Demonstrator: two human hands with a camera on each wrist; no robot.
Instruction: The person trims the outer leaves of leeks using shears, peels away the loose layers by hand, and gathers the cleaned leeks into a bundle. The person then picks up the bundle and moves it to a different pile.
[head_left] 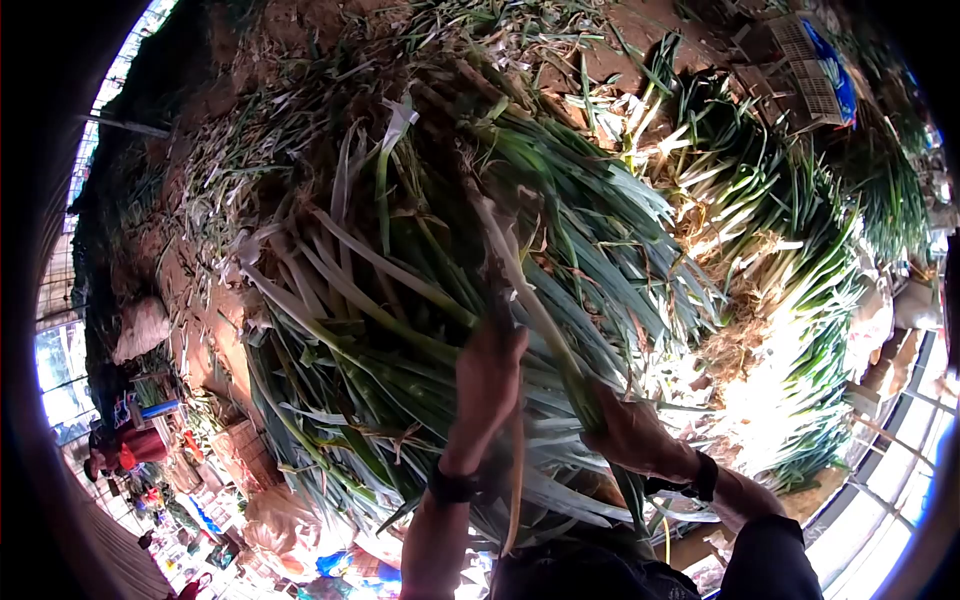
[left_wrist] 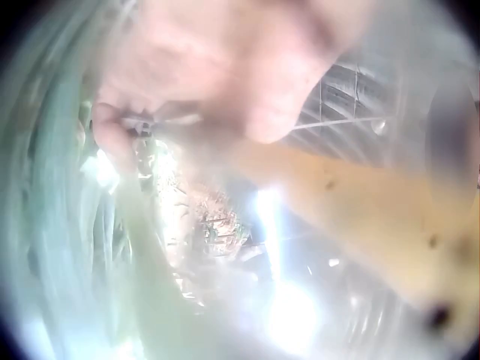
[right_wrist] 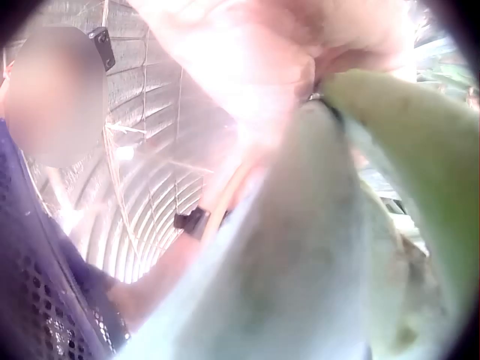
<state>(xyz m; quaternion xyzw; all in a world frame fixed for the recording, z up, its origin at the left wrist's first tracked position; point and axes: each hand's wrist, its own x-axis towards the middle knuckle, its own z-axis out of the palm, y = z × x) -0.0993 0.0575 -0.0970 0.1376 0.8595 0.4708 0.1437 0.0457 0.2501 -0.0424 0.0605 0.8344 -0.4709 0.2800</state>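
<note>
In the head view, my right hand [head_left: 640, 440] grips a long green onion [head_left: 545, 325] by its leafy end, and the pale stalk slants up and away to the left. Large green leaves [right_wrist: 281, 247] fan out from under that hand in the right wrist view. Beside the stalk, my left hand [head_left: 490, 370] has its fingers curled around a yellowed leaf [head_left: 516, 480], which hangs down past the wrist. The left wrist view shows this leaf [left_wrist: 337, 195] close up, blurred, running out from the hand. Beneath both hands spreads a big pile of green onions [head_left: 380, 350].
More green onions [head_left: 800, 330] lie in rows at the right, partly in glaring sun. Cut leaf scraps [head_left: 230, 180] litter the soil at the far left. A plastic crate [head_left: 800, 70] stands at the back right. Bags [head_left: 285, 525] sit at the lower left.
</note>
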